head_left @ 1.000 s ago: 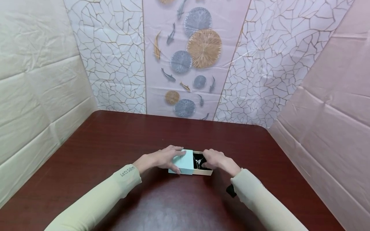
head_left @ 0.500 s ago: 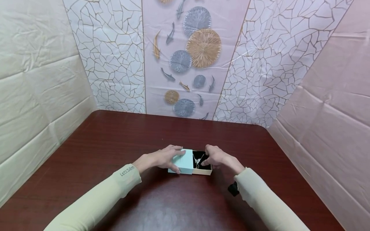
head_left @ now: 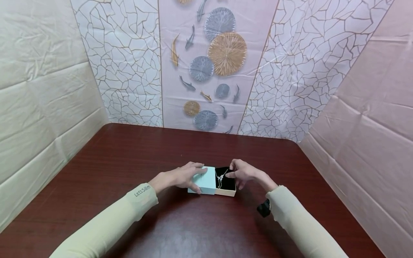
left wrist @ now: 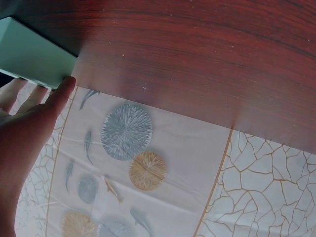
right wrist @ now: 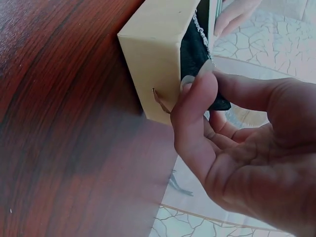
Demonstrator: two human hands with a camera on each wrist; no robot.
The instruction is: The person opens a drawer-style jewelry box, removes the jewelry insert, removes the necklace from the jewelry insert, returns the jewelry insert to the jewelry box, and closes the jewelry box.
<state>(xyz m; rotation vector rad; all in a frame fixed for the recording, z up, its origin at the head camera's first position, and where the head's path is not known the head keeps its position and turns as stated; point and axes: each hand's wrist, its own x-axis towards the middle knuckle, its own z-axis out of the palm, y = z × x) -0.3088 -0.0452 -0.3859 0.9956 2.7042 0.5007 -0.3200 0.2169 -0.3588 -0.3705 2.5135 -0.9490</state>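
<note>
A mint-green box sleeve (head_left: 207, 182) lies on the table, gripped by my left hand (head_left: 182, 176) with the thumb at its near side and the fingers over the top and far edge. Out of the sleeve's right end juts a cream drawer (head_left: 226, 192), partly slid out. Inside it is a black pad (head_left: 229, 184) bearing a silvery necklace (head_left: 221, 178). My right hand (head_left: 246, 172) pinches the pad at its right side between thumb and index finger. In the right wrist view, a pad corner stands out past the drawer, which has a small ribbon tab (right wrist: 160, 101) on its end.
The dark red-brown table (head_left: 200, 222) extends around the box. Behind it hangs a patterned cloth (head_left: 206, 71), and pale cloth walls (head_left: 371, 107) close in both sides. A black strap (head_left: 264, 208) shows at the right wrist.
My right hand has drawn slightly back and up from the drawer's end, and the pad's right side has risen with it. More of the pad and necklace shows. The left hand stays put.
</note>
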